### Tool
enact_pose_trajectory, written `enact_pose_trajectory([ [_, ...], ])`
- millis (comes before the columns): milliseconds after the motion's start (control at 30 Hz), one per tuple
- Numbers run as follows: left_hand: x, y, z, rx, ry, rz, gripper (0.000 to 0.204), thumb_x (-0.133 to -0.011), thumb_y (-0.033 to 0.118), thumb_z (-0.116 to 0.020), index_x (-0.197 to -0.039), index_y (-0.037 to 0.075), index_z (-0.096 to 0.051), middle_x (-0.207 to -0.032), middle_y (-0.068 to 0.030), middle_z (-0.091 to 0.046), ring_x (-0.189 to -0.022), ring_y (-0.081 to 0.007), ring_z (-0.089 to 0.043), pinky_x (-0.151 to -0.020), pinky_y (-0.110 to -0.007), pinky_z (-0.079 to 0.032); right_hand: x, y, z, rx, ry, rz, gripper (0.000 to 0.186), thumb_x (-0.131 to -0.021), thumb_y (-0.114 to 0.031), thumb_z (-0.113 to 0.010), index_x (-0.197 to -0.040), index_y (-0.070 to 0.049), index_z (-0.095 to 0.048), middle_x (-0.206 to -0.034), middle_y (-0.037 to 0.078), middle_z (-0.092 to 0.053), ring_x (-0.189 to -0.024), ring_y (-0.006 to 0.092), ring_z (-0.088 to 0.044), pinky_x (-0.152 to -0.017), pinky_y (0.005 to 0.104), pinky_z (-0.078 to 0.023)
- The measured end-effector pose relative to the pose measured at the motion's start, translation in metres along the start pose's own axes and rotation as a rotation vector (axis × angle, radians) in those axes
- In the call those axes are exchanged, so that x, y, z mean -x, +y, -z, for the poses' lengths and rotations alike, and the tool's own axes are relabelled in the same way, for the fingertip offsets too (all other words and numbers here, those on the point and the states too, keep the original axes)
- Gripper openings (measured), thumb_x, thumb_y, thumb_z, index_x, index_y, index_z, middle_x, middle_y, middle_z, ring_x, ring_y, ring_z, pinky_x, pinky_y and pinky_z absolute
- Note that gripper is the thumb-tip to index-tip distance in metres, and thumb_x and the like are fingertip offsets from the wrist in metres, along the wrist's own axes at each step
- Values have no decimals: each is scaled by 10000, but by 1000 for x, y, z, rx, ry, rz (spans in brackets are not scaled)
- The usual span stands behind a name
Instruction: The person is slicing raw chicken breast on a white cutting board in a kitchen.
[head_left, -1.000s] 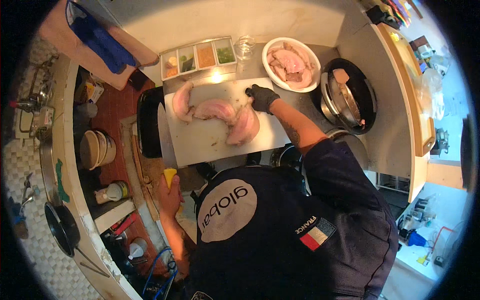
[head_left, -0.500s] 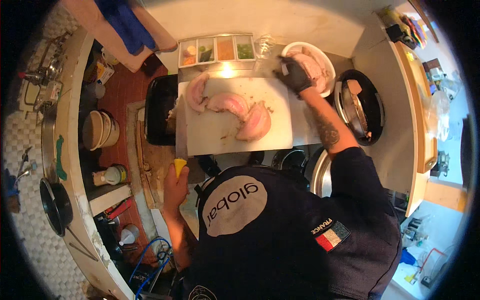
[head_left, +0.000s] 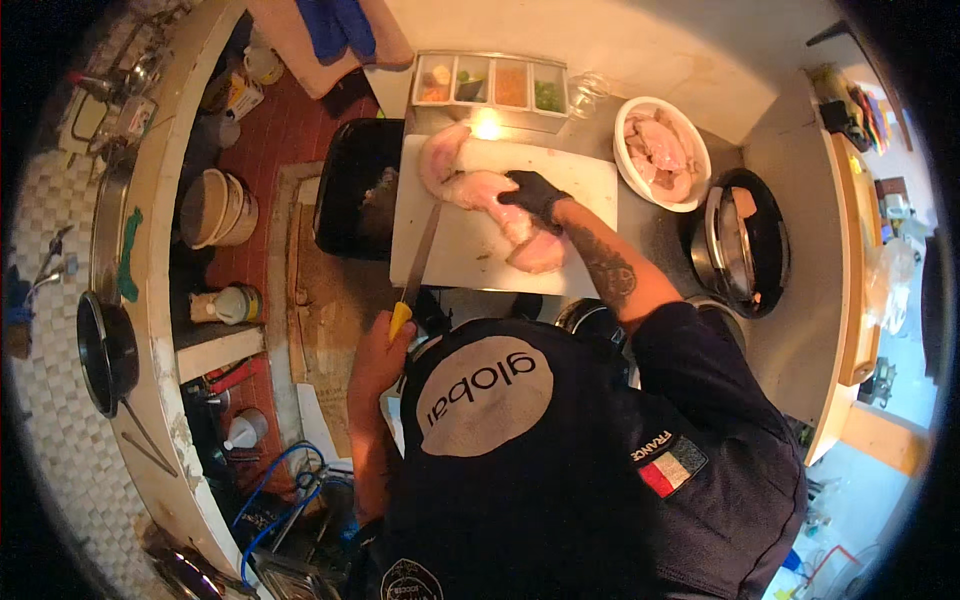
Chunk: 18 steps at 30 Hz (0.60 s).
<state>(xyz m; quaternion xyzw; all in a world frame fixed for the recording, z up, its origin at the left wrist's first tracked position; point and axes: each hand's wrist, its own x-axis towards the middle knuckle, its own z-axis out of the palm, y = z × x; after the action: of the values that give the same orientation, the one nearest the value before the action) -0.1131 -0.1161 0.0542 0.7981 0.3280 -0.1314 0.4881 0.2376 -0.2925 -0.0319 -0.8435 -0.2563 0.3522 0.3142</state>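
Note:
A white cutting board [head_left: 590,240] carries several pieces of pale pink raw meat. One curved piece [head_left: 440,160] lies at the far left of the board, and another piece [head_left: 538,253] is nearer me. Between them, my right hand [head_left: 535,197], in a black glove, is closed on the middle piece of raw meat [head_left: 478,188]. My bare left hand [head_left: 383,345] grips the yellow handle of a knife [head_left: 424,250]. Its long blade points away from me over the board's left side, with the tip close to the meat.
Behind the board stands a metal rack of ingredient compartments [head_left: 510,85]. To the right are a white bowl [head_left: 665,150] of raw meat and a black pan [head_left: 770,245] with a metal lid-like piece. A black tub [head_left: 345,190] sits left of the board. Pots stand below the near edge.
My right hand has moved left from the white bowl onto the meat on the board. The knife's blade now shows over the board, where before only its handle was plain.

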Motion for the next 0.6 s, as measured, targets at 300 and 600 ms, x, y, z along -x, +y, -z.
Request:
enact_pose_trajectory([
  [300,-9,5,7,-3,9,-13,368,-958,366,-546,-1063,14,-540,-913,-250,-636,-855,-423,-632,-720,-459,-477,19,-10,15,-480,-176,22,549,-851,-216,-722,-1328,-11,-546,-1273,91,-597,-1110,176,-551,-992,319,-424],
  [600,-27,20,-7,-46,36,-207,372,-965,361,-538,-1113,20,-535,-930,-233,-641,-884,-409,-629,-752,-465,-478,1,15,-4,-46,-212,30,492,-827,-147,-647,-1307,-66,-579,-1233,98,-634,-1116,225,-572,-994,354,-432],
])
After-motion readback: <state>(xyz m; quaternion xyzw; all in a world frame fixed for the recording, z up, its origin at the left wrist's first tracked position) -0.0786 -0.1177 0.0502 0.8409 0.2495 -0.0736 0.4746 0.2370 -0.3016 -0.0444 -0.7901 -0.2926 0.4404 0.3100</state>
